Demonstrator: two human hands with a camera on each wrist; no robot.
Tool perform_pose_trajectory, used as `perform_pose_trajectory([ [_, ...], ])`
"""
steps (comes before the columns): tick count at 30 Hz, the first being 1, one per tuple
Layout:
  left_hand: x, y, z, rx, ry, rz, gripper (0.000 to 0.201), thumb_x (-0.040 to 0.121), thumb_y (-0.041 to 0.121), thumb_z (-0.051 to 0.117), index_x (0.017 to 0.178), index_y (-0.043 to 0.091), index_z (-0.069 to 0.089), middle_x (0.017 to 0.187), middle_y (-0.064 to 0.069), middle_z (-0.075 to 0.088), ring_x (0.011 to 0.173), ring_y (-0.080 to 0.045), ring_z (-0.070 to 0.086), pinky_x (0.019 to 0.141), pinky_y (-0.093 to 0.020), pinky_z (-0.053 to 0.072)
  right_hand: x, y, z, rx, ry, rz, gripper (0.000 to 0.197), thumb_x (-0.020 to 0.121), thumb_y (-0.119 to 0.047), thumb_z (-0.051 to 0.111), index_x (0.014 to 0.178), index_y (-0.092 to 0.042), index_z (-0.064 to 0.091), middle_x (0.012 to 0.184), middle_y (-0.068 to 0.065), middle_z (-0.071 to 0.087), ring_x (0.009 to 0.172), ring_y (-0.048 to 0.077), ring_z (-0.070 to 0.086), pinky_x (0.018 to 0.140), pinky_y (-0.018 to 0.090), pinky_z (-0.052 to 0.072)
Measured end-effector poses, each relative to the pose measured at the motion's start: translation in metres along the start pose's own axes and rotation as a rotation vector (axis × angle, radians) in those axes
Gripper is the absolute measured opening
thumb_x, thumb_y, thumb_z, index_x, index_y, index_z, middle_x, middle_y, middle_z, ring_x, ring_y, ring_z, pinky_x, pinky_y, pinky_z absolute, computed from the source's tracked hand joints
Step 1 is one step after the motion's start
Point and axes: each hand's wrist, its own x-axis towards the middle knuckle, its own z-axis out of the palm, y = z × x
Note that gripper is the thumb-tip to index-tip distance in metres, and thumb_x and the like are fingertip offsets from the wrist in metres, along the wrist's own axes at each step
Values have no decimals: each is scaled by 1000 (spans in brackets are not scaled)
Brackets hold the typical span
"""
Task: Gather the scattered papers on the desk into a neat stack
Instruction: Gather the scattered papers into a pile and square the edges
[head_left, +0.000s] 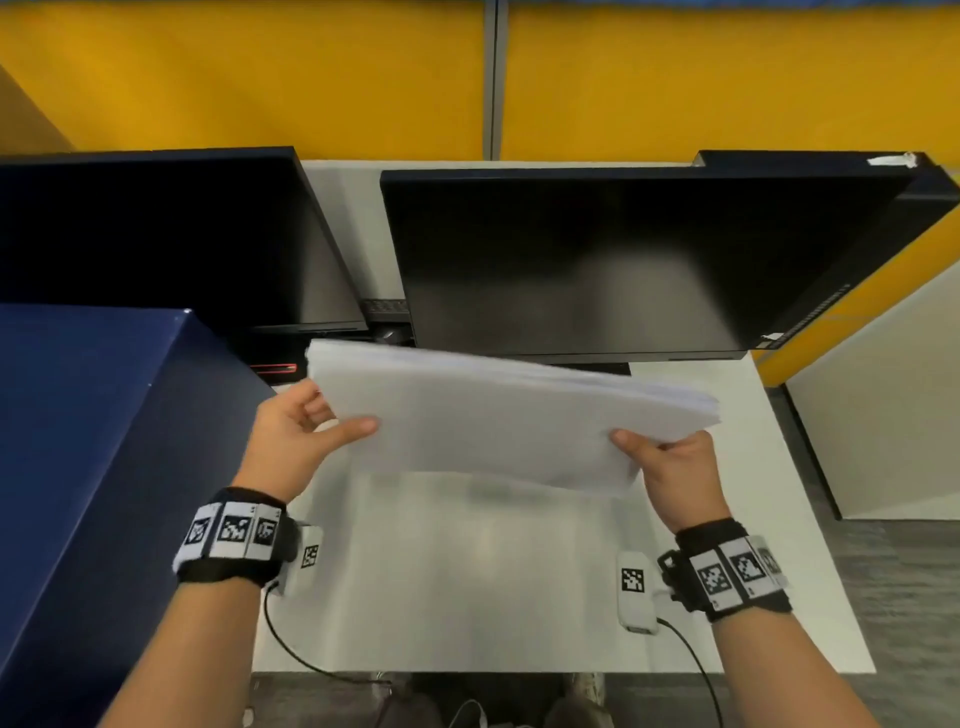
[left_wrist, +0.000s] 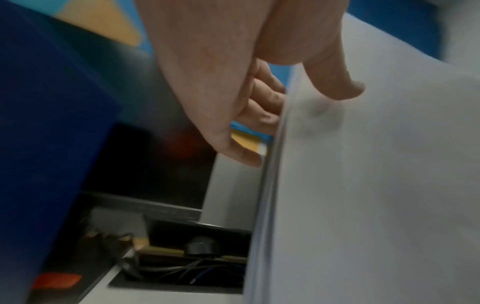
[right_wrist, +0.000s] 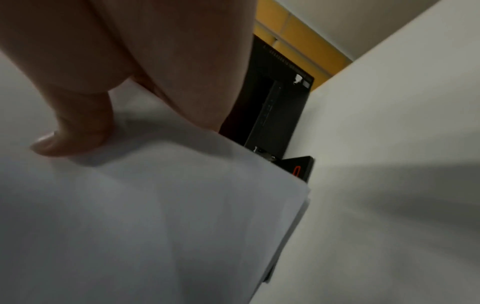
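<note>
Both hands pinch the stack (head_left: 498, 415): left hand (head_left: 296, 436) at its left edge, right hand (head_left: 675, 473) at the near right corner, held above the surface (head_left: 467, 597). Light, floppy, slippery sheets; best gripped at opposite edges, thumbs on top.

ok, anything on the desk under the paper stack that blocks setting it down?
Nothing visible. Both the left hand and right hand hold the paper stack above bare white desk; the monitors stand behind it.
</note>
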Motion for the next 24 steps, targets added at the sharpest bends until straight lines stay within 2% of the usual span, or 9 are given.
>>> perform_pose_trajectory([
  [2, 2, 0, 18, 223, -8, 66, 29, 71, 16, 87, 93, 31, 74, 84, 25, 76, 84, 4, 72, 74, -12, 56, 0, 5, 0, -34, -15, -12, 31, 79, 6, 73, 91, -22, 73, 85, -15, 78, 84, 0, 73, 76, 16, 56],
  [6, -2, -22, 47, 182, 123, 96, 16, 77, 8, 82, 91, 14, 77, 73, 26, 72, 76, 11, 68, 68, -6, 50, 1, 24, -5, -169, 75, -2, 26, 77, -8, 79, 98, -22, 73, 87, -21, 77, 84, -2, 71, 81, 17, 56],
  [8, -4, -43, 56, 153, 96, 34, 27, 74, 2, 84, 97, 12, 75, 80, 29, 73, 81, 11, 68, 72, -5, 49, 1, 41, -18, -219, 30, 59, 29, 74, -11, 82, 100, -21, 74, 91, -16, 77, 85, 2, 71, 83, 21, 56],
  [11, -5, -74, 66, 191, -24, -140, 36, 72, 0, 85, 101, 17, 73, 94, 9, 78, 87, -3, 72, 84, -24, 58, 7, 81, -17, -361, -6, 203, 34, 79, 8, 75, 103, -15, 75, 108, -4, 75, 102, 11, 70, 90, 21, 54],
  [13, 0, -85, 69, 232, -9, -162, 14, 74, 11, 84, 84, 17, 75, 82, -1, 76, 70, -4, 68, 74, -31, 60, 10, 78, -14, -531, 201, 377, 37, 88, 11, 61, 92, -21, 80, 96, -6, 77, 92, 7, 73, 83, 12, 53],
  [15, 5, -77, 68, 198, 89, -144, 13, 74, 15, 86, 80, 19, 75, 78, 5, 73, 63, 3, 66, 63, -16, 55, 17, 76, -7, -399, 224, 231, 18, 82, -5, 76, 88, -21, 78, 88, -2, 77, 82, 12, 73, 75, 14, 55],
  [18, 6, -65, 64, 145, 119, -63, 23, 73, 14, 87, 93, 14, 77, 89, 8, 75, 78, 2, 70, 70, -10, 52, 12, 54, -17, -246, 147, 137, 18, 74, -14, 85, 89, -14, 75, 85, 17, 74, 76, 26, 71, 77, 31, 55],
  [21, 5, -72, 70, 218, 45, -89, 21, 76, 13, 85, 93, 16, 74, 89, 10, 74, 82, -9, 69, 69, -7, 49, 18, 67, -10, -324, 51, 172, 23, 77, -8, 81, 98, -8, 72, 91, 3, 75, 83, 14, 71, 79, 25, 56],
  [24, 7, -73, 72, 208, 83, -94, 10, 80, 13, 81, 85, 13, 73, 81, 4, 72, 74, -18, 66, 62, -8, 46, 20, 69, -8, -391, 98, 206, 10, 78, -10, 81, 80, -11, 71, 70, -1, 68, 65, 23, 63, 63, 21, 53],
])
